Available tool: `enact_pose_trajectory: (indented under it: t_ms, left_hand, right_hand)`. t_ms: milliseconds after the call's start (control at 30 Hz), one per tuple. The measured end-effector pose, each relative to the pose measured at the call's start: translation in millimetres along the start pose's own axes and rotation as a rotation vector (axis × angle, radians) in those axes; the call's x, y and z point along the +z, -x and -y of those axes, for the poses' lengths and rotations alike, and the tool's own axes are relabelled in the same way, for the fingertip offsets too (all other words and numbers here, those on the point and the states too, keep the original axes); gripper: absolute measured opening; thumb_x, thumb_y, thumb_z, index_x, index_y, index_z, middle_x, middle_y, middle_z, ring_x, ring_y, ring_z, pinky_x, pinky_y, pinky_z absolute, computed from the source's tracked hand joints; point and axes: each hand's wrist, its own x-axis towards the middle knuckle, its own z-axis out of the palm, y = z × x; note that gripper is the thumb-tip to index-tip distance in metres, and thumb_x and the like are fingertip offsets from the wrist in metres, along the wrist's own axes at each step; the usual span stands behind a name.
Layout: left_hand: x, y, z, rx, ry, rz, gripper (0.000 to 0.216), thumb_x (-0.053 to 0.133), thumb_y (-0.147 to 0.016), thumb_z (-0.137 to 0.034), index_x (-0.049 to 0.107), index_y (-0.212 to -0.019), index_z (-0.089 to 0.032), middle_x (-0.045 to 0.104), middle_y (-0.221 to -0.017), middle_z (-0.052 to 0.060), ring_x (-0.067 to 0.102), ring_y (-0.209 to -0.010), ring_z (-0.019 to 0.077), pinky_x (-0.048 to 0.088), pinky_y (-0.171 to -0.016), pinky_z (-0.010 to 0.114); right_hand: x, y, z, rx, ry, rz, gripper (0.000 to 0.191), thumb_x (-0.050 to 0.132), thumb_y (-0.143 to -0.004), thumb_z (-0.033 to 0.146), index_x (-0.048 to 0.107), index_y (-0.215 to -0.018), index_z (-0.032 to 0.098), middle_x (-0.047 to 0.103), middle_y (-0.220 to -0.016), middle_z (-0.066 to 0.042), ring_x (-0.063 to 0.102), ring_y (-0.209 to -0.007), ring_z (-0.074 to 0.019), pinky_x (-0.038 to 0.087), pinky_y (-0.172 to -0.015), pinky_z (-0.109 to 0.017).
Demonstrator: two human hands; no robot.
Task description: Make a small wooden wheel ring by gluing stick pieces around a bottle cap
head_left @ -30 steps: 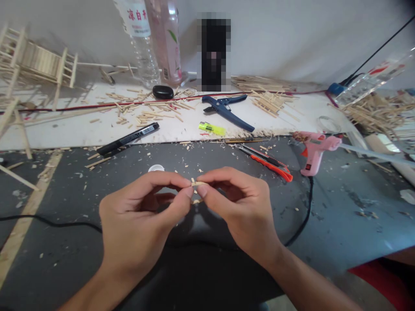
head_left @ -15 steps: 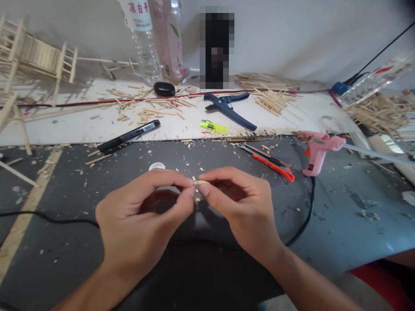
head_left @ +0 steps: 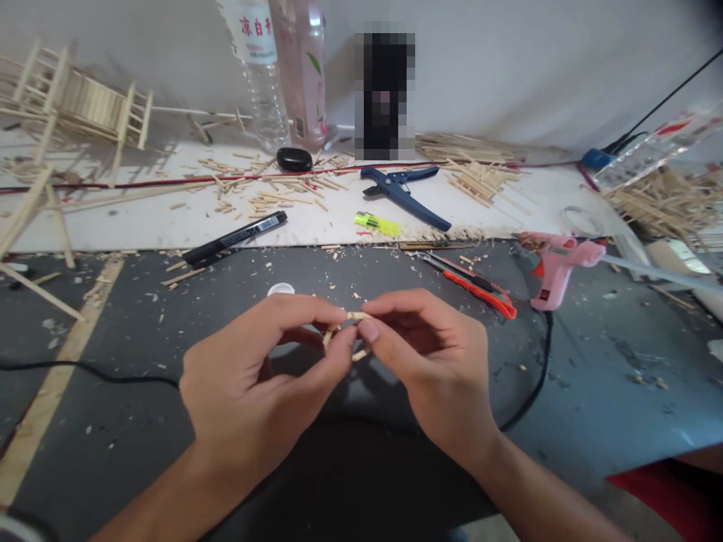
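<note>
Between my two hands is a small frame of short wooden sticks (head_left: 358,315), held above the grey tabletop. My left hand (head_left: 265,361) pinches its left side between thumb and forefinger. From the other side, the thumb and forefinger of my right hand (head_left: 437,361) grip the same frame. Fingertips hide much of it; a lower stick shows below the thumbs. Just behind my left hand lies a white bottle cap (head_left: 281,289). A red utility knife (head_left: 468,284) rests beyond my right hand, with a pink glue gun (head_left: 556,267) farther right.
A black marker (head_left: 234,239), a yellow-green lighter (head_left: 376,223) and blue cutters (head_left: 404,197) lie farther back. Cut wooden sticks (head_left: 276,197) are scattered behind them. Bottles (head_left: 265,90) stand by the wall, and a stick-built model (head_left: 90,102) is at left. A black cable (head_left: 542,376) crosses the tabletop.
The wooden frame has turned in my fingers, so more of its side and lower stick shows. Both hands keep their pinch. The whole view has shifted slightly.
</note>
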Motion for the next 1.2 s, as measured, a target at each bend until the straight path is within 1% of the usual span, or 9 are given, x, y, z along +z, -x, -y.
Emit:
enact_pose_trajectory:
  t_ms: [200,300,400,500,633,800,933,1100,1200]
  left_hand:
    - [-5.9,-6.5,2.1,0.173,-0.046,0.003,0.021,0.083,-0.08,-0.011,0.078,-0.088,-0.03,0.078,-0.078,-0.012,0.07,-0.062,0.0059,0.055,-0.061,0.014]
    - [-8.5,-10.2,-2.2,0.196,-0.07,0.006,0.016,0.083,-0.082,-0.013,0.078,-0.086,-0.027,0.078,-0.076,-0.012,0.072,-0.065,0.0053,0.056,-0.065,0.013]
    - [-10.4,-12.2,-4.1,0.238,-0.068,0.05,0.011,0.079,-0.088,-0.014,0.076,-0.084,-0.024,0.078,-0.076,-0.01,0.074,-0.07,0.0067,0.06,-0.071,0.015]
    - [-11.5,-11.7,0.3,0.334,-0.057,0.052,0.013,0.079,-0.088,-0.012,0.074,-0.088,-0.024,0.08,-0.081,-0.009,0.075,-0.072,0.0074,0.061,-0.072,0.016]
    - [-16.5,-9.8,8.1,0.378,-0.034,0.118,0.018,0.078,-0.088,-0.01,0.074,-0.096,-0.025,0.081,-0.091,-0.007,0.076,-0.075,0.0078,0.061,-0.072,0.015]
    - [-28.3,-11.8,7.2,0.46,-0.023,0.241,0.022,0.076,-0.088,-0.009,0.071,-0.104,-0.024,0.082,-0.097,-0.004,0.078,-0.079,0.0111,0.062,-0.072,0.018]
    - [-31.6,-15.4,4.1,0.5,-0.009,0.297,0.017,0.076,-0.089,-0.014,0.071,-0.103,-0.023,0.082,-0.094,-0.001,0.08,-0.079,0.0133,0.064,-0.067,0.018]
    - [-31.1,-15.5,5.0,0.525,0.009,0.304,0.021,0.07,-0.09,-0.007,0.068,-0.103,-0.024,0.081,-0.089,-0.002,0.079,-0.08,0.0102,0.066,-0.072,0.015]
    - [-31.9,-15.6,5.6,0.538,-0.017,0.312,0.018,0.067,-0.094,-0.009,0.067,-0.104,-0.024,0.081,-0.089,-0.002,0.079,-0.08,0.0088,0.066,-0.072,0.015]
  right_hand:
    - [1.9,0.3,4.3,-0.037,0.094,-0.046,0.013,0.082,-0.08,0.014,0.082,-0.082,0.027,0.081,-0.077,0.006,0.073,-0.066,-0.0091,0.057,-0.062,-0.014]
    - [1.1,1.7,5.6,-0.052,0.116,-0.048,0.013,0.083,-0.08,0.015,0.083,-0.082,0.028,0.08,-0.074,0.007,0.071,-0.063,-0.0081,0.055,-0.058,-0.013]
    - [-0.4,3.6,5.0,-0.043,0.083,-0.014,0.012,0.083,-0.081,0.017,0.083,-0.084,0.029,0.081,-0.076,0.007,0.071,-0.066,-0.0083,0.056,-0.061,-0.014]
    - [-1.7,4.3,3.3,-0.011,0.018,0.015,0.013,0.082,-0.083,0.016,0.081,-0.085,0.029,0.079,-0.077,0.007,0.07,-0.067,-0.0084,0.056,-0.062,-0.015]
    - [-4.6,4.0,1.3,-0.013,-0.041,0.089,0.014,0.081,-0.086,0.015,0.08,-0.091,0.028,0.077,-0.081,0.006,0.068,-0.071,-0.009,0.056,-0.066,-0.018]
    - [-10.5,3.2,0.5,-0.142,-0.022,0.21,0.012,0.078,-0.092,0.018,0.078,-0.099,0.027,0.077,-0.089,0.004,0.069,-0.081,-0.011,0.055,-0.076,-0.023]
    - [-14.1,4.1,-0.2,-0.262,0.001,0.236,0.018,0.076,-0.092,0.013,0.078,-0.104,0.026,0.076,-0.093,0.001,0.069,-0.087,-0.0146,0.054,-0.08,-0.03]
    - [-14.9,5.1,0.3,-0.325,0.014,0.231,0.021,0.074,-0.09,0.007,0.077,-0.104,0.023,0.077,-0.094,-0.001,0.068,-0.086,-0.0159,0.055,-0.08,-0.032]
    - [-14.5,3.5,1.0,-0.345,0.022,0.234,0.02,0.074,-0.09,0.006,0.076,-0.103,0.022,0.077,-0.093,-0.002,0.068,-0.085,-0.0163,0.056,-0.079,-0.033]
